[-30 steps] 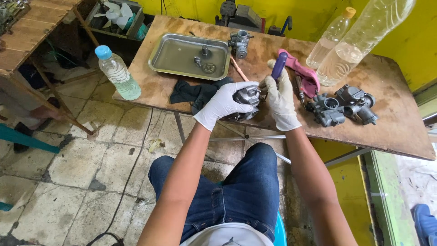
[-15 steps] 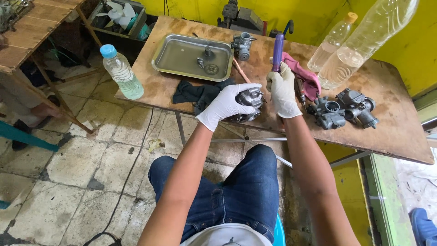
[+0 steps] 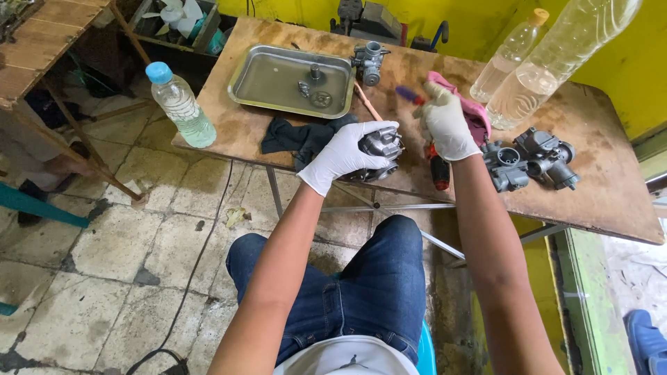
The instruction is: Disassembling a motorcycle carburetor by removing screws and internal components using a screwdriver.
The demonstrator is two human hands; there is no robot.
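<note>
**Left hand on carburetor, right hand at the pink rag**

Left to right on the tabletop [image 3: 264,132]:

- Far left edge: plastic bottle with blue cap [image 3: 180,104], upright, pale greenish liquid inside.
- Metal tray [image 3: 243,87], shallow, with a few small round parts lying in it. A carburetor body [image 3: 368,62] stands just beside its right rim.
- Dark cloth [image 3: 295,135] in front of the tray, near the tabletop's front edge.
- My left hand [image 3: 345,154], white glove, fingers [image 3: 379,128] wrapped over the top of the grey carburetor [image 3: 381,147]. Firm hold. It sits at the front edge of the tabletop, touching the dark cloth's right side.
- Thin wooden stick [image 3: 367,101] lying slantwise between tray and carburetor.
- My right hand [image 3: 446,125], also gloved, fingers curled closed at the pink rag [image 3: 472,111]. A purple handle [image 3: 406,94] pokes out to the left of it; I cannot tell whether the fingers actually clamp it.
- Red-and-black tool [image 3: 438,167] lies just below the right hand, near the front edge.
- Two more carburetors [image 3: 528,160], side by side, right of my wrist.
- Two clear plastic bottles [image 3: 528,66] behind them, leaning, near the yellow wall.
</note>
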